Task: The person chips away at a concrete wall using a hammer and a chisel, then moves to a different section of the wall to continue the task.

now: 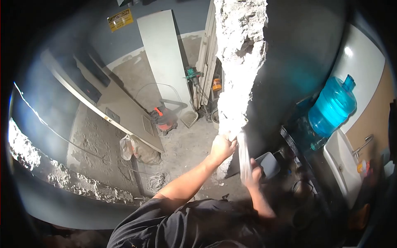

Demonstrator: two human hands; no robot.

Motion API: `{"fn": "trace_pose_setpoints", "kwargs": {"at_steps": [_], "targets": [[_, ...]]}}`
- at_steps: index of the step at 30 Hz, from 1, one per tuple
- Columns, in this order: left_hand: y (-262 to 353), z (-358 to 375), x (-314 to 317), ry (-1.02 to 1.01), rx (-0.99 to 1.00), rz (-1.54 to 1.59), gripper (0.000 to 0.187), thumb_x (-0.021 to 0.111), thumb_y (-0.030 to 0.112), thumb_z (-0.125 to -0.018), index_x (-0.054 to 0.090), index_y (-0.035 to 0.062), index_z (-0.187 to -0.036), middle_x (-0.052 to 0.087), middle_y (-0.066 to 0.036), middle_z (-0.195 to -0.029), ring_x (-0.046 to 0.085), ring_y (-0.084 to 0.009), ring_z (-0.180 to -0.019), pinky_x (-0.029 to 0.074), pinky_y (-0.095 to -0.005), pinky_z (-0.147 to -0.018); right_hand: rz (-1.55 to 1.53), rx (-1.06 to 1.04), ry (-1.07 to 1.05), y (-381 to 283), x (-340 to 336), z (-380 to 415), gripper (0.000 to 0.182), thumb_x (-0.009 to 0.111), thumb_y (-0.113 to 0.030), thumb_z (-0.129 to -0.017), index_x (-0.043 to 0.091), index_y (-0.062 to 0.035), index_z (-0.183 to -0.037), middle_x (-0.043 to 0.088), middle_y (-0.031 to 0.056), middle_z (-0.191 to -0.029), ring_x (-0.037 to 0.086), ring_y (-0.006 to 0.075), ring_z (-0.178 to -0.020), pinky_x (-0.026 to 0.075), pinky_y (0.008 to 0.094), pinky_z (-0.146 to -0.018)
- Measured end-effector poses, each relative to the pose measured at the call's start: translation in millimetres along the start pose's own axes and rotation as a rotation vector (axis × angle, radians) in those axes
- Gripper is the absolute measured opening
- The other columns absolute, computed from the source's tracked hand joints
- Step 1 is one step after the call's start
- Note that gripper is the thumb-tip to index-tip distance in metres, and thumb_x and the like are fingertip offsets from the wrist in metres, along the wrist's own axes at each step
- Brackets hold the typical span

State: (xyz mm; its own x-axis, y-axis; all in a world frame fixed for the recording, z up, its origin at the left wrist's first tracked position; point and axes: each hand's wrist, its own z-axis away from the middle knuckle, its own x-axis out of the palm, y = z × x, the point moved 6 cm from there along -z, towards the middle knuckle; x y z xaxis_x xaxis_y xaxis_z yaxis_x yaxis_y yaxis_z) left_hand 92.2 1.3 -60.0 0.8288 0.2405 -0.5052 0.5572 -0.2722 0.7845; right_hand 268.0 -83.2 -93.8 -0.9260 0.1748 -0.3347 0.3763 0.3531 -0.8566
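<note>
My left hand [222,148] is closed in front of the rough, brightly lit plaster wall edge [242,49]. What its fingers wrap round, if anything, is hidden. Lower and to the right, my right hand [252,174] is closed round the lower part of a pale long thing [244,153]. That long thing runs upward past my left hand's fingers toward the plaster, and it is whitish and smeared, so its kind cannot be made out. Broken, jagged plaster covers the wall edge above both hands.
An open door [128,111] stands left, with a filled sack [144,152] and coiled cable [158,180] nearby. Behind are a red-topped vacuum [165,120], a dustpan [190,119], a green power mixer [193,74] and a leaning panel [163,53]. Right are a blue water jug [333,105] and sink [342,165].
</note>
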Motion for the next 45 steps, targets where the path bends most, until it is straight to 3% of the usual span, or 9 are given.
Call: {"fn": "trace_pose_setpoints", "kwargs": {"at_steps": [4, 11, 18, 24, 29, 34, 36, 44, 45], "targets": [[2.4, -3.3, 0.0, 0.102, 0.074, -0.193, 0.019, 0.065, 0.017, -0.088, 0.06, 0.0006, -0.095, 0.064, -0.026, -0.07, 0.066, -0.0463, -0.072, 0.054, -0.0493, -0.064, 0.441, -0.653, 0.367, -75.5, -13.3, 15.0, 0.02, 0.061, -0.001, -0.092, 0.057, -0.002, -0.072, 0.057, 0.0154, -0.065, 0.06, 0.0354, -0.057, 0.047, 0.0389, -0.053], [-3.5, -2.2, 8.4, 0.106, 0.007, -0.173, 0.02, 0.066, 0.02, -0.087, 0.059, 0.0014, -0.089, 0.063, -0.027, -0.069, 0.064, -0.0486, -0.071, 0.053, -0.053, -0.064, -0.053, 0.093, 0.006, -23.5, -5.0, 2.9, 0.023, 0.063, -0.014, -0.092, 0.055, -0.004, -0.073, 0.053, 0.0123, -0.056, 0.06, 0.0285, -0.056, 0.046, 0.038, -0.053], [-14.9, -11.2, 2.9, 0.039, 0.006, -0.162, 0.024, 0.068, 0.023, -0.086, 0.062, 0.0027, -0.095, 0.066, -0.026, -0.075, 0.067, -0.0457, -0.076, 0.055, -0.0518, -0.07, 0.022, -0.491, 0.181, -57.8, -24.8, 13.7, 0.004, 0.064, -0.002, -0.087, 0.067, 0.0011, -0.086, 0.068, 0.0129, -0.076, 0.068, 0.0297, -0.065, 0.056, 0.0363, -0.068], [-16.0, -16.1, -7.7, 0.018, 0.094, -0.15, 0.023, 0.068, 0.023, -0.085, 0.062, 0.0025, -0.093, 0.066, -0.026, -0.075, 0.067, -0.0449, -0.075, 0.055, -0.0511, -0.07, -0.047, 0.058, -0.046, 33.7, 21.7, -2.3, 0.021, 0.069, -0.012, -0.087, 0.056, -0.0038, -0.073, 0.057, 0.0121, -0.063, 0.059, 0.0286, -0.056, 0.05, 0.0352, -0.061], [-3.6, -9.4, -6.7, -0.011, 0.006, -0.221, 0.025, 0.066, 0.024, -0.087, 0.061, 0.0022, -0.098, 0.067, -0.025, -0.076, 0.068, -0.0451, -0.076, 0.055, -0.0524, -0.072, 0.014, -0.516, 0.182, -1.3, 16.9, 10.1, 0.015, 0.065, -0.012, -0.087, 0.056, -0.0037, -0.08, 0.055, 0.0144, -0.066, 0.059, 0.0311, -0.057, 0.048, 0.0386, -0.055], [-5.6, -8.0, 2.2, -0.003, -0.035, -0.238, 0.028, 0.067, 0.026, -0.087, 0.059, 0.0012, -0.1, 0.067, -0.026, -0.075, 0.068, -0.0448, -0.076, 0.055, -0.0521, -0.072, 0.035, -0.353, 0.176, -93.9, -6.6, 3.0, 0.027, 0.057, -0.003, -0.096, 0.052, -0.0049, -0.069, 0.054, 0.0106, -0.063, 0.049, 0.0271, -0.053, 0.042, 0.0347, -0.053], [-1.9, -6.9, -2.0, 0.055, -0.009, -0.2, 0.019, 0.067, 0.018, -0.086, 0.06, 0.0012, -0.09, 0.064, -0.027, -0.074, 0.065, -0.0478, -0.076, 0.053, -0.0518, -0.068, -0.017, -0.054, 0.059, 34.7, 37.4, -3.5, 0.022, 0.066, -0.01, -0.089, 0.055, -0.0051, -0.071, 0.065, 0.0176, -0.075, 0.066, 0.0325, -0.068, 0.046, 0.0401, -0.056], [0.7, -4.9, 0.1, 0.093, -0.046, -0.231, 0.021, 0.066, 0.02, -0.087, 0.061, 0.0009, -0.091, 0.065, -0.027, -0.075, 0.065, -0.0477, -0.077, 0.053, -0.0522, -0.069, 0.255, -0.722, 0.433, -71.4, -14.8, 13.9, 0.011, 0.063, -0.005, -0.093, 0.062, 0.002, -0.085, 0.061, 0.0134, -0.079, 0.059, 0.0308, -0.072, 0.049, 0.0405, -0.069], [-0.9, -5.0, 2.0, 0.097, -0.026, -0.209, 0.021, 0.066, 0.021, -0.087, 0.061, 0.0009, -0.091, 0.065, -0.027, -0.075, 0.065, -0.0478, -0.077, 0.053, -0.0521, -0.069, 0.133, -0.311, -0.009, -17.2, 2.9, -6.2, 0.016, 0.064, -0.011, -0.094, 0.066, 0.0042, -0.094, 0.067, 0.0193, -0.088, 0.063, 0.0371, -0.079, 0.051, 0.0433, -0.072]]}}
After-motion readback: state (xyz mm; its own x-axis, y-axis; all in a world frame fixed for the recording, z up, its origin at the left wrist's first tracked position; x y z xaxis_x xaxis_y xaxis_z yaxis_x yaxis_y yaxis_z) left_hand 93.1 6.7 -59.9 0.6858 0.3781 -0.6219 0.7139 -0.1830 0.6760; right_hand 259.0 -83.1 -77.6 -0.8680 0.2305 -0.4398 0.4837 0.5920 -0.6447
